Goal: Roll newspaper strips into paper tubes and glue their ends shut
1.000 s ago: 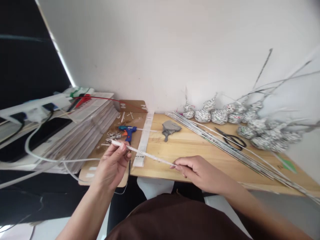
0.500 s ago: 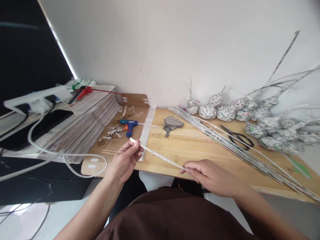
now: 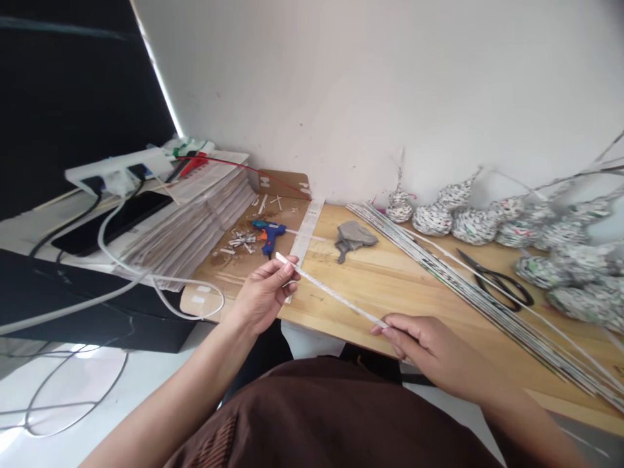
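Observation:
A thin white rolled-paper tube (image 3: 336, 294) stretches between my two hands above the table's front edge. My left hand (image 3: 267, 289) pinches it near its upper left end, thumb against fingers, and a short tip sticks out past the grip. At the other end, my right hand (image 3: 422, 344) is closed round the tube, hiding that end in its fingers. Just beyond my left hand lies a blue glue gun (image 3: 273, 237) with a glue stick in its back. A crumpled grey cloth (image 3: 355, 238) rests on the wood past the tube's middle.
Long paper tubes (image 3: 439, 273) lie diagonally at the right, beside black scissors (image 3: 497, 283). Woven paper gourd shapes (image 3: 431, 220) line the wall. At left are a newspaper stack (image 3: 195, 224), a phone (image 3: 110, 224), a power strip (image 3: 117, 170) and a looping white cable (image 3: 160, 279). Paper scraps (image 3: 241, 240) litter the cardboard.
My view has turned left, so the whole scene sits further right in the picture. Both hands keep their hold on the paper tube, its pose almost the same.

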